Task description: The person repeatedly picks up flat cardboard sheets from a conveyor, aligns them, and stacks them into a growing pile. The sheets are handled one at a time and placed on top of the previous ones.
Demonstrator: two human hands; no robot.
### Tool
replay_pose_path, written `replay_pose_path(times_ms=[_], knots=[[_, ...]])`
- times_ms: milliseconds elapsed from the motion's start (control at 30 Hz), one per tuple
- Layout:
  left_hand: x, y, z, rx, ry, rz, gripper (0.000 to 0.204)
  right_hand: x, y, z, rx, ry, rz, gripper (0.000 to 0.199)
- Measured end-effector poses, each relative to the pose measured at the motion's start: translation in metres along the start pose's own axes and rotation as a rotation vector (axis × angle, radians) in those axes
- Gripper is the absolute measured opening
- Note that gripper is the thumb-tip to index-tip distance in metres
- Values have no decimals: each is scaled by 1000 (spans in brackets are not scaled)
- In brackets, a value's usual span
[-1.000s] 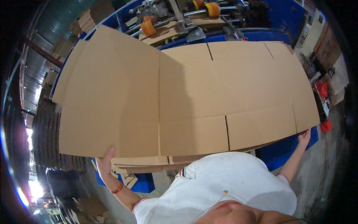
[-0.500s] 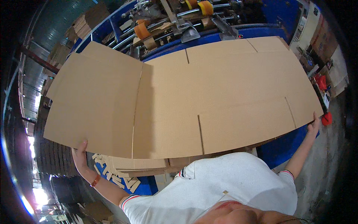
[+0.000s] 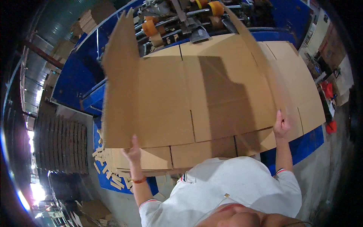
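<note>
A large brown cardboard sheet (image 3: 162,90) spans the middle, slotted along its near and far edges. Its left panel (image 3: 121,87) and right panel (image 3: 261,64) stand folded up from the flat middle. My left hand (image 3: 132,151) grips the near edge of the left panel, thumb showing and other fingers mostly hidden behind the board. The near edge of the right panel is held in my right hand (image 3: 281,125). Under this sheet lie more flat cardboard sheets (image 3: 310,109), stacked on a blue surface.
Ahead is a blue machine with metal rods and orange rollers (image 3: 149,27). Small cardboard offcuts (image 3: 113,179) lie on the blue surface (image 3: 151,185) at the near left. A tall stack of dark sheets (image 3: 60,142) stands farther left. Red items (image 3: 331,126) are at the right.
Both hands have come inward. The sheet's left panel has swung up steeper, its right panel has risen from flat, and the stacked sheets beneath now show.
</note>
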State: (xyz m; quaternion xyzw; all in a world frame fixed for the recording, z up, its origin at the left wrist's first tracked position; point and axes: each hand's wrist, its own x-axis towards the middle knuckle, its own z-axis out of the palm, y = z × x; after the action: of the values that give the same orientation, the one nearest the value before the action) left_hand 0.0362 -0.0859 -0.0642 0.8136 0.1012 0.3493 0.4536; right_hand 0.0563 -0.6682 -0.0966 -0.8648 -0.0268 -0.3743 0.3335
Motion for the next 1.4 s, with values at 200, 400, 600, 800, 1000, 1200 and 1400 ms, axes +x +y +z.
replay_pose_path(times_ms=[200,400,600,800,1000,1200,1400], knots=[[-16,57,49,171,-257,472,39,45,-46,8,123,-31,-446,52],[-34,68,39,-49,-235,119,39,55,-50,7,67,-215,-714,26],[-56,62,103,329,-677,567,66,65,-9,38,112,-274,-697,24],[-67,46,121,459,-886,612,70,33,-15,61,-76,-693,-738,47],[-63,48,118,463,-914,602,76,37,-18,58,-125,-751,-744,48],[-57,45,112,596,-1098,634,67,29,-16,61,-110,-760,-766,42],[-5,21,118,505,-1025,705,79,39,-16,96,-104,-684,-785,45]])
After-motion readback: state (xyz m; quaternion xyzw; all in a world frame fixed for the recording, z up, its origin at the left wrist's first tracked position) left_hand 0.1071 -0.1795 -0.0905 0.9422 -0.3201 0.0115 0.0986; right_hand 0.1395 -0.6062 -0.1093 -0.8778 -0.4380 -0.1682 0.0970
